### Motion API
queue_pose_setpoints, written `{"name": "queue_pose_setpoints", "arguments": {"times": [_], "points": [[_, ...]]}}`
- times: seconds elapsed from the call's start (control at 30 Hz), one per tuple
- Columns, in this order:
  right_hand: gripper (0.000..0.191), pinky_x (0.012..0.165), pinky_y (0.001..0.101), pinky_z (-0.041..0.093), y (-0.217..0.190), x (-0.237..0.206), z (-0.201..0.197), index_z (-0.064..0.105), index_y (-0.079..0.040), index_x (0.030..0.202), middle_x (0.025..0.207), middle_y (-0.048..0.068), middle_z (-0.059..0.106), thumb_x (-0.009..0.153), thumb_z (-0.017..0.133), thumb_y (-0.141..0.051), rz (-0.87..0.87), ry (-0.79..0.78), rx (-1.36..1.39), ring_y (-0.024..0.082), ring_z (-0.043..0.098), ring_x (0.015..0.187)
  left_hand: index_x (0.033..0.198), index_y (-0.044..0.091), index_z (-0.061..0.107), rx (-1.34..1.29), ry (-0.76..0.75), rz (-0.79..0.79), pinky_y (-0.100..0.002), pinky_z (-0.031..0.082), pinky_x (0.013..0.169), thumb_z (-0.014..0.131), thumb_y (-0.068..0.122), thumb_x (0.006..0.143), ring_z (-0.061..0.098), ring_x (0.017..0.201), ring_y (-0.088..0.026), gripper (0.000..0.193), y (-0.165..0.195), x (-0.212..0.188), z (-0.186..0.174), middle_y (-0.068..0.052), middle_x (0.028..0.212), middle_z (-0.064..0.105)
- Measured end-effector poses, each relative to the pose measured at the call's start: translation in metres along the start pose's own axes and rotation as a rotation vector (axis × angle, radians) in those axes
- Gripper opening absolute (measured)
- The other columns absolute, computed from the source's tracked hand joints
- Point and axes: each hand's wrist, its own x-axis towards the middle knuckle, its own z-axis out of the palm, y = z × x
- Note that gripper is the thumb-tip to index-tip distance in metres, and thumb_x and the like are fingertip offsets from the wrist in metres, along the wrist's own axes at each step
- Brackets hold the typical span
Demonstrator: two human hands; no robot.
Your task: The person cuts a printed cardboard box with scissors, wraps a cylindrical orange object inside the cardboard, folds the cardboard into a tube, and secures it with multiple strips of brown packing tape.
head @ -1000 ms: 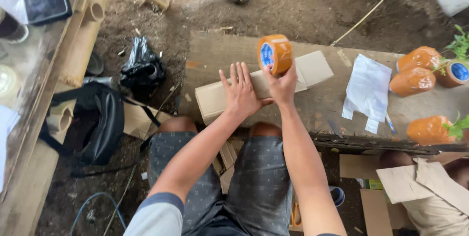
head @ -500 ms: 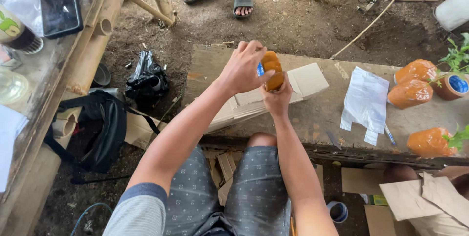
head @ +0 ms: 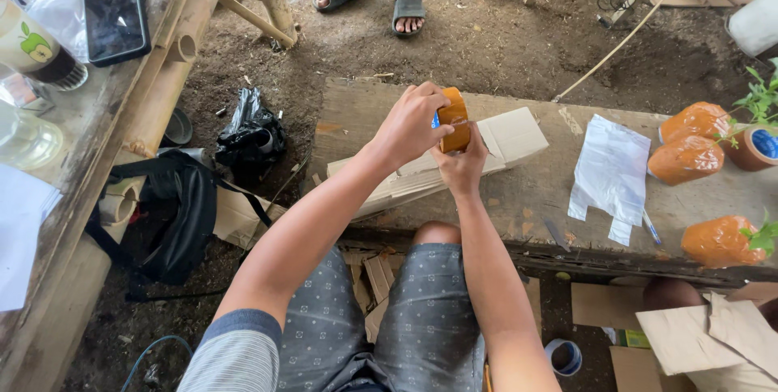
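Head view, looking down over the seated person's knees. Both hands meet above the rough wooden plank table (head: 535, 197). Left hand (head: 413, 124) is curled over the top of an orange roll of packing tape (head: 455, 119), fingers closed on its rim. Right hand (head: 462, 167) is clamped on the same roll from below, thumb up against its side. The roll is held clear of the table, directly above a long flat-folded pale cardboard box (head: 438, 167) lying diagonally on the planks; whether tape already joins roll to box cannot be told.

Further right on the table: a crumpled white plastic bag (head: 606, 177), three orange-wrapped plant bundles (head: 689, 142) with green leaves showing, and a blue pen (head: 651, 226) near the front edge. On the dirt floor to the left sit a black plastic bag (head: 251, 131) and a black backpack (head: 174, 218).

Risk, as judged: the box rests unheld, so any pull on the tape could drag or skew it. The tape end, if lost against the roll, would be hard to pick free. The pen sits close enough to the edge to roll off if the table is jolted.
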Motion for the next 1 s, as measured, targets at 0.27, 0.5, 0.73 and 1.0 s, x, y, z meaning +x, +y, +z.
{"name": "queue_pose_setpoints", "arguments": {"times": [0.27, 0.5, 0.73, 1.0], "points": [[0.035, 0.074, 0.0288, 0.055, 0.0, 0.0, 0.002, 0.06, -0.004, 0.102, 0.089, 0.004, 0.069, 0.079, 0.086, -0.008, -0.004, 0.001, -0.006, 0.012, 0.065, 0.078, 0.086, 0.001, 0.074, 0.015, 0.082, -0.16, -0.043, 0.051, 0.092, 0.073, 0.015, 0.087, 0.062, 0.098, -0.033, 0.014, 0.0, 0.01, 0.016, -0.013, 0.102, 0.07], [0.036, 0.076, 0.0287, 0.055, 0.001, 0.0, 0.001, 0.06, -0.005, 0.105, 0.093, 0.004, 0.069, 0.079, 0.086, -0.007, -0.048, -0.012, -0.009, 0.012, 0.066, 0.081, 0.082, 0.001, 0.072, 0.036, 0.079, -0.193, -0.042, 0.05, 0.093, 0.066, 0.009, 0.092, 0.062, 0.097, -0.032, 0.014, -0.011, 0.018, 0.03, -0.012, 0.099, 0.069], [0.037, 0.075, 0.0288, 0.054, 0.003, -0.002, 0.001, 0.058, -0.003, 0.104, 0.091, 0.005, 0.068, 0.077, 0.083, -0.005, -0.012, 0.009, 0.009, 0.012, 0.065, 0.08, 0.088, 0.001, 0.071, -0.03, 0.148, -0.139, -0.042, 0.051, 0.091, 0.065, 0.011, 0.093, 0.063, 0.101, -0.031, 0.013, -0.006, 0.01, 0.036, -0.01, 0.101, 0.068], [0.04, 0.076, 0.0335, 0.053, 0.001, -0.003, 0.002, 0.057, 0.0, 0.104, 0.093, 0.011, 0.067, 0.075, 0.083, -0.004, -0.166, 0.016, -0.105, 0.02, 0.066, 0.083, 0.083, 0.002, 0.07, -0.071, 0.062, -0.229, -0.045, 0.054, 0.081, 0.075, 0.023, 0.085, 0.067, 0.093, -0.034, 0.022, 0.003, 0.007, 0.017, -0.014, 0.097, 0.067]]}}
